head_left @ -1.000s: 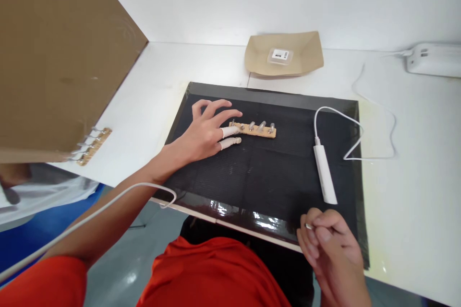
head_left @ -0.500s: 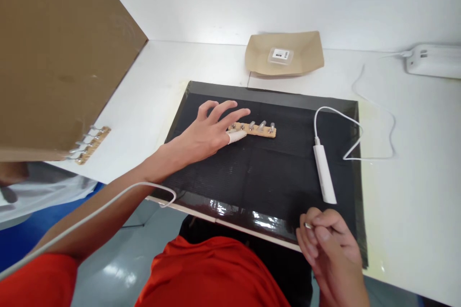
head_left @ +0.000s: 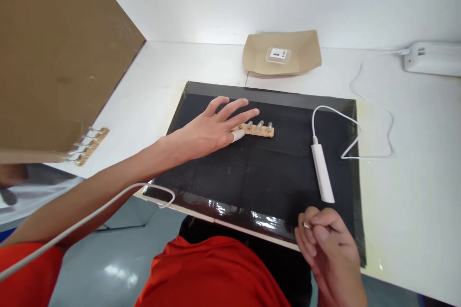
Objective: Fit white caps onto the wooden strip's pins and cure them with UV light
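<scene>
My left hand (head_left: 216, 129) is stretched over a black mat (head_left: 252, 172), fingers spread, with a whitish cover on the thumb. Partly beneath it lies a small wooden strip (head_left: 264, 132) carrying a row of metal fittings with clear or greyish upright tips; the hand hides its left end. The thumb is at the strip's near edge, and I cannot tell if it presses on it. At the mat's near right edge, my right hand (head_left: 329, 244) pinches a small shiny metal piece (head_left: 306, 225) between thumb and fingers; its kind is too small to make out.
A white stick-shaped device (head_left: 323, 172) with a cable lies on the mat's right. Behind stands a brown paper tray (head_left: 302, 57) holding a clear plastic box (head_left: 278, 55). A strip with metal hooks (head_left: 91, 146) lies by the cardboard panel (head_left: 65, 57). A white power strip (head_left: 432, 57) sits far right.
My left hand has moved a little to the right and away from me, covering more of the wooden strip. My right hand keeps its pinch on the small metal piece.
</scene>
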Demonstrator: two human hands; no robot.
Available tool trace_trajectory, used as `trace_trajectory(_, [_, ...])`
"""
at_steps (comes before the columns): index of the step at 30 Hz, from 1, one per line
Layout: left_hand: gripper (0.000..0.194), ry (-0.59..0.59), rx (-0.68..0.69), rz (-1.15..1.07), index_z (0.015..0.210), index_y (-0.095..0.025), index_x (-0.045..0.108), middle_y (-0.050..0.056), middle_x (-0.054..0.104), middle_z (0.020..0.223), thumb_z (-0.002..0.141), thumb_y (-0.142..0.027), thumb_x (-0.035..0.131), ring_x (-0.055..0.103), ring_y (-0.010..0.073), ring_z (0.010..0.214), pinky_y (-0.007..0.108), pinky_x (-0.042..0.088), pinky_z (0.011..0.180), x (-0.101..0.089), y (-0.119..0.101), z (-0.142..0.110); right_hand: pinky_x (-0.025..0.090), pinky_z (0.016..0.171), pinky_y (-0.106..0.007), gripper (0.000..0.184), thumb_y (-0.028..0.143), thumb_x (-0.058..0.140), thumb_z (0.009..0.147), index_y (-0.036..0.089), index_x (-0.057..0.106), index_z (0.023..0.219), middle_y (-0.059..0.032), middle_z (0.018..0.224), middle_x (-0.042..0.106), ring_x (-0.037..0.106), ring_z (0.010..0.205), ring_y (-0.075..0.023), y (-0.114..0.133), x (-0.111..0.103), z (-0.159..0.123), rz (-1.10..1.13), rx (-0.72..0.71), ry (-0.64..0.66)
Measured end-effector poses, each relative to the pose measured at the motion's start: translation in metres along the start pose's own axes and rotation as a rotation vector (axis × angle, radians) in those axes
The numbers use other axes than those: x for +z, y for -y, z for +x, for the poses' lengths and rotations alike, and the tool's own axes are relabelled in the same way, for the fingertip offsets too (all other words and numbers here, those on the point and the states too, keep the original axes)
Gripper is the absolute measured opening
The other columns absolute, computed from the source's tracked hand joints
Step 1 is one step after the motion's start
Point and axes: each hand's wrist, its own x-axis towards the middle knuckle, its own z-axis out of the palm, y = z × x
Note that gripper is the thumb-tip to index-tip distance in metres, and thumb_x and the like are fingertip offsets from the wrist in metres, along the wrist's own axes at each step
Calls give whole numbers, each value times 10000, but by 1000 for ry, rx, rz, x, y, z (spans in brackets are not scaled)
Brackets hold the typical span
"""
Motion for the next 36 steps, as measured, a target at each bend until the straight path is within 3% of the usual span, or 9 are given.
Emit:
trace_trajectory(4, [229, 18, 24, 32, 793, -179, 645, -1, 369, 1709, 812, 40, 582, 332, 355, 1592, 591, 355, 1255, -1, 1, -1, 399, 415, -154, 195, 331, 818, 893, 237, 671, 807, 47, 659, 495, 463, 482, -61, -1, -1, 1, 9, -1, 17])
trace_trajectory(11, [210, 0, 8, -47, 773, -204, 660, -33, 427, 1675, 816, -2, 619, 354, 333, 1580, 556, 250, 1320, 6, 4, -3, 396, 423, -152, 206, 337, 820, 892, 239, 662, 804, 49, 661, 483, 458, 490, -60, -1, -1, 0, 2, 13, 9])
trace_trajectory(15, [178, -16, 40, -23, 685, -183, 641, 40, 444, 1671, 847, -108, 640, 370, 367, 1547, 590, 301, 1240, 8, 3, -8, 396, 423, -153, 193, 327, 817, 893, 240, 665, 812, 49, 661, 479, 451, 494, -62, -1, 0, -1, 6, 13, -6])
trace_trajectory(18, [302, -100, 39, -55, 701, -190, 653, 74, 531, 1610, 981, -295, 611, 452, 373, 1482, 590, 328, 1168, 9, -3, -15, 388, 416, -154, 200, 332, 824, 886, 239, 666, 807, 48, 660, 483, 451, 491, -63, -2, 0, -1, 5, 11, 3])
trace_trajectory(20, [267, -140, 21, -63, 821, -215, 686, 56, 591, 1557, 1022, -366, 599, 499, 350, 1451, 559, 330, 1158, 9, -9, -19, 382, 416, -156, 206, 339, 822, 888, 239, 663, 804, 47, 660, 483, 447, 491, -64, -2, -1, -2, 1, 11, 5])
trace_trajectory(23, [180, -226, -12, -101, 917, -246, 689, 35, 685, 1443, 1011, -397, 656, 575, 306, 1386, 508, 355, 1125, 10, -19, -28, 378, 426, -166, 217, 348, 811, 899, 243, 647, 804, 45, 671, 481, 436, 504, -68, -2, -3, -2, -16, 14, 0])
trace_trajectory(28, [184, -414, -187, -238, 797, -255, 702, 19, 794, 1182, 954, -341, 745, 685, 259, 1197, 489, 423, 990, 14, -34, -45, 377, 446, -176, 234, 347, 801, 908, 245, 623, 798, 42, 690, 484, 431, 523, -71, -3, -5, -2, -38, 20, 9])
trace_trajectory(31, [150, -392, -282, -318, 817, -263, 738, 41, 790, 1191, 946, -334, 762, 661, 272, 1232, 493, 414, 988, 18, -38, -55, 387, 444, -176, 215, 333, 808, 902, 239, 645, 799, 38, 688, 494, 446, 520, -69, -3, -4, -3, -45, 7, 1])
trace_trajectory(36, [94, -317, -299, -427, 1022, -270, 758, 86, 732, 1337, 942, -315, 777, 581, 305, 1348, 524, 391, 1075, 16, -36, -68, 369, 417, -161, 218, 325, 848, 857, 230, 671, 773, 45, 647, 486, 446, 483, -61, -2, 0, -1, -46, -36, -13])
